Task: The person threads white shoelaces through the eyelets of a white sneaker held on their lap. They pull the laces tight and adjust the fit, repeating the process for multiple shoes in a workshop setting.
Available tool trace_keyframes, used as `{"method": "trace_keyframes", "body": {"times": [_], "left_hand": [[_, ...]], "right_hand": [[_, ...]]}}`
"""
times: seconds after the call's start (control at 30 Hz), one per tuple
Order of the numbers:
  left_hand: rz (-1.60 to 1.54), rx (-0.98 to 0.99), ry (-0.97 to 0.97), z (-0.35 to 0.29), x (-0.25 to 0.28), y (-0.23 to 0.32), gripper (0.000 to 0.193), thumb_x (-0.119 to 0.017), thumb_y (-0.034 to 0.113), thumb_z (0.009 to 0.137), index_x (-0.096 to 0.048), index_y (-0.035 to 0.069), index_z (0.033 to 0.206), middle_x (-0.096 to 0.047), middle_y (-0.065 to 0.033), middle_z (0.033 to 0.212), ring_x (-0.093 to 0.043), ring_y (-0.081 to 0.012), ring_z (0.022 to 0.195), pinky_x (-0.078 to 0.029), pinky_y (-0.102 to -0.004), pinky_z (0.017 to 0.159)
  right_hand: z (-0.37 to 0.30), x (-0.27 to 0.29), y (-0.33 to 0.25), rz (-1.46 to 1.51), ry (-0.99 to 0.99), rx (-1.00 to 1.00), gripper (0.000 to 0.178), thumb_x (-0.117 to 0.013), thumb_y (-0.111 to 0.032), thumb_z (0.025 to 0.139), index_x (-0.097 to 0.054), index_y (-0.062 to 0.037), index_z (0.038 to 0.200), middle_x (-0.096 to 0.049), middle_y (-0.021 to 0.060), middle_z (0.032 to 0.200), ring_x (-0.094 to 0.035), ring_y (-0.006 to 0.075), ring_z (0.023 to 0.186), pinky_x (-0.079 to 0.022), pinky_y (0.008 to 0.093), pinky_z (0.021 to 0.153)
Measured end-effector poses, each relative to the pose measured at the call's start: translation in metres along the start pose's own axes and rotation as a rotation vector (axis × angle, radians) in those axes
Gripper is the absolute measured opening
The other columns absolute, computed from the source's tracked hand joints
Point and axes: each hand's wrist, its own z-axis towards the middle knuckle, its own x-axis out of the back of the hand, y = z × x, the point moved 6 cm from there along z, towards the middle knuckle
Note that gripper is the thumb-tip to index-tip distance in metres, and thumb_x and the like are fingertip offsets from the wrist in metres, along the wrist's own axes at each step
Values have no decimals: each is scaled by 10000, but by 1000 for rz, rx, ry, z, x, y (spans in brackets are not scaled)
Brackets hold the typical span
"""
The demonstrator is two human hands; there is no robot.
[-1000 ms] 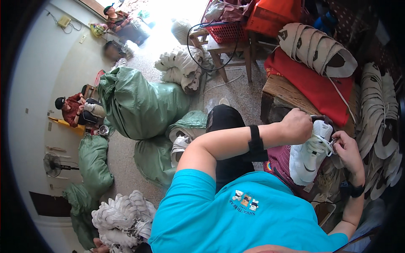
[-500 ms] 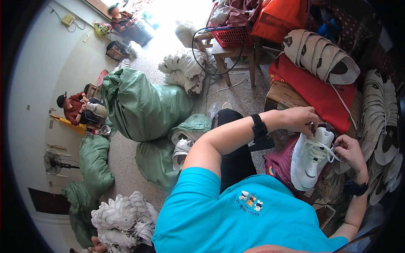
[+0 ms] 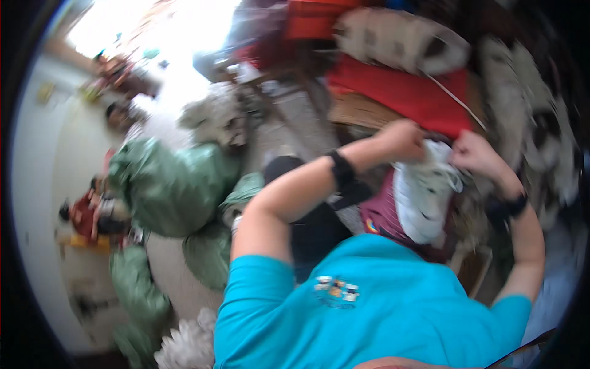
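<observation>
A white lace-up sneaker (image 3: 421, 206) rests upright on a maroon cloth (image 3: 382, 206) in front of me, its toe pointing towards my body. My left hand (image 3: 401, 140) is closed at the left side of the shoe's opening; what its fingers grip is hidden by blur. On the other side of the opening, my right hand (image 3: 478, 155) is closed with a white shoelace (image 3: 456, 182) by its fingers. The laced front of the shoe shows between the hands. Both wrists wear dark bands.
Beyond the shoe, a nested row of pale shoe uppers (image 3: 393, 40) lies by a red cloth (image 3: 399, 86) on a wooden surface. More uppers (image 3: 541, 111) hang at right. Green sacks (image 3: 172, 184) stand left; people (image 3: 86, 212) sit along the wall.
My view has swung, blurring the picture. Both hands have closed more tightly at the shoe's opening; the left has gone from loosely bent fingers to a fist.
</observation>
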Motion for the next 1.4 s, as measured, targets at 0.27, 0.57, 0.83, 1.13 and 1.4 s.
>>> {"method": "trace_keyframes", "body": {"times": [0.27, 0.57, 0.83, 1.13, 1.4], "left_hand": [[-463, -128, 495, -17, 38, 25, 174, -691, 171, 917, -734, 28, 1005, -580, -31, 913, -550, -119, 833, -446, -245, 749], [-165, -130, 514, -78, 4, 34, 186, -789, 137, 811, -679, 57, 937, -490, -27, 881, -464, -137, 779, -414, -259, 671], [137, -255, 537, -85, 1, 50, 217, -800, 205, 754, -681, 112, 909, -502, -72, 907, -533, -260, 883, -398, -387, 768], [49, -241, 420, -99, -26, 33, 230, -785, 107, 749, -643, 41, 918, -494, -108, 916, -531, -278, 829, -461, -366, 716], [23, -335, 408, -110, -10, 32, 227, -757, 55, 736, -622, 25, 917, -497, -134, 892, -534, -306, 786, -463, -394, 657]], "right_hand": [[4, 19, -28, 585, 361, -191, 150, -672, -163, 925, -680, -14, 917, -577, -39, 766, -546, 50, 744, -452, 223, 661], [-55, -9, -46, -46, 411, 59, 137, -714, -155, 839, -672, -43, 905, -544, 74, 869, -567, 229, 837, -458, 358, 745], [-64, -18, -49, -13, 403, -49, 204, -748, -234, 806, -650, -67, 871, -517, 78, 894, -537, 272, 861, -406, 400, 768], [-79, -41, -45, -85, 329, -46, 251, -751, -259, 782, -610, -78, 884, -514, 93, 933, -529, 290, 927, -393, 405, 804], [-89, -30, -47, -115, 401, -39, 184, -677, -139, 769, -556, -55, 878, -492, 138, 920, -525, 347, 911, -424, 445, 788]]}}
